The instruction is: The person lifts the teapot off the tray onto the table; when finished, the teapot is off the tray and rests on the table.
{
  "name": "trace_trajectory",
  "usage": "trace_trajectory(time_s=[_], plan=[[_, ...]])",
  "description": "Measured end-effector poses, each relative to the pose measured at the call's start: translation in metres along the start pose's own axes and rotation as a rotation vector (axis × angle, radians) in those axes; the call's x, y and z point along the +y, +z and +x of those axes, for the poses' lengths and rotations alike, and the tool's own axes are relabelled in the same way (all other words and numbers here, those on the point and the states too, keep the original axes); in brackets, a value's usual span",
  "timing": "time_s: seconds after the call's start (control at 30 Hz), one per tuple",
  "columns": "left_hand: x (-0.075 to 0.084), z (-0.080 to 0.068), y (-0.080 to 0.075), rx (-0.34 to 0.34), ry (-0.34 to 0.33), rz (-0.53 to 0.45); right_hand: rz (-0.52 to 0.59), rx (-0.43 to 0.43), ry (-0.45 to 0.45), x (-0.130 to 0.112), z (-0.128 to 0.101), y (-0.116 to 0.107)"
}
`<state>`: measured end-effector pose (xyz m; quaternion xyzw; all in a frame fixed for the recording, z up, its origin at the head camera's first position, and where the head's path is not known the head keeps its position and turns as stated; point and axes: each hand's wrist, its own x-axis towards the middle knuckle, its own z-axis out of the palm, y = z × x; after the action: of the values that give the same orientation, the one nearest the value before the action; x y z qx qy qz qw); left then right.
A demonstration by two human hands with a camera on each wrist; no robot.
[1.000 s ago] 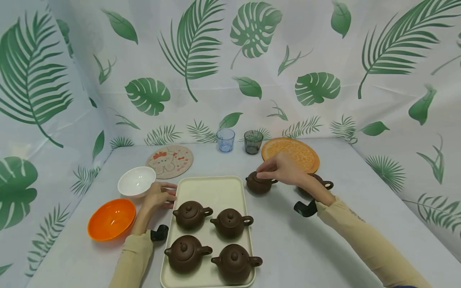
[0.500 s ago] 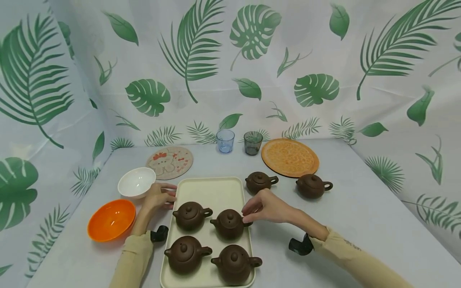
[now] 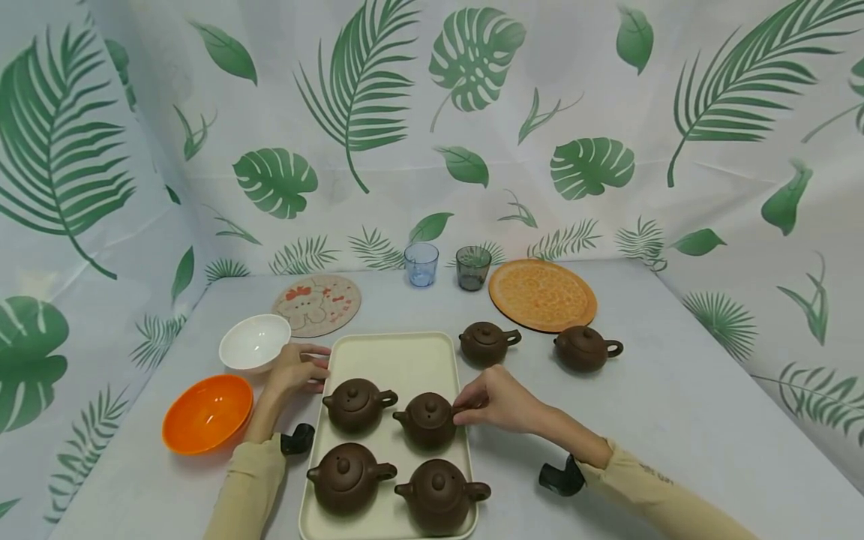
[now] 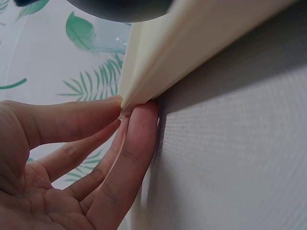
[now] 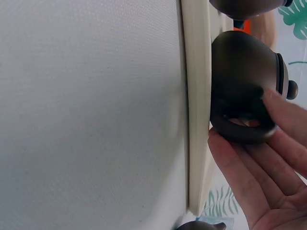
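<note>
Teapot (image 3: 430,424) near the right edge of the tray (image 3: 394,360): presumably rigid, brittle; best held by its handle (image 5: 247,134), which the right hand (image 3: 502,403) pinches; left hand (image 3: 295,369) grips the left rim.

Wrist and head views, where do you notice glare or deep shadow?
Head view: a bright glare spot inside the orange bowl; left wrist view: a dark shadow on the tablecloth beside the tray; right wrist view: the teapot in the right hand very dark around its handle.

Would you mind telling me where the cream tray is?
In the head view, the cream tray lies at lower centre, right of the orange bowl, between the left hand and right hand.
</note>
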<state>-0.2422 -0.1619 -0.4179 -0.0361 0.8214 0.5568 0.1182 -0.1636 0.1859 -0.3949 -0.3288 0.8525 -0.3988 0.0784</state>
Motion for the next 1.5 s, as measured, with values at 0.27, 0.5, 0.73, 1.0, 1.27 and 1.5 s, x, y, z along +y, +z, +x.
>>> trace_trajectory(time_s=[0.27,0.5,0.73,1.0,1.27,1.5], plan=[[0.000,0.000,0.001,0.006,-0.012,0.008,-0.075,0.078,-0.015,0.000,-0.001,0.003],[-0.001,-0.001,0.001,0.012,0.000,-0.002,-0.002,0.156,-0.031,0.005,-0.011,-0.013],[0.001,-0.002,-0.001,0.012,-0.015,-0.003,-0.028,0.189,-0.085,0.006,-0.031,-0.054],[0.001,-0.002,0.002,0.015,-0.009,0.000,-0.062,0.234,-0.055,0.031,-0.082,-0.095],[0.000,-0.001,0.002,0.008,0.005,-0.021,-0.079,0.263,0.052,0.063,-0.133,-0.125],[0.000,-0.001,0.002,0.013,0.001,-0.012,-0.088,0.268,0.107,0.084,-0.159,-0.135]])
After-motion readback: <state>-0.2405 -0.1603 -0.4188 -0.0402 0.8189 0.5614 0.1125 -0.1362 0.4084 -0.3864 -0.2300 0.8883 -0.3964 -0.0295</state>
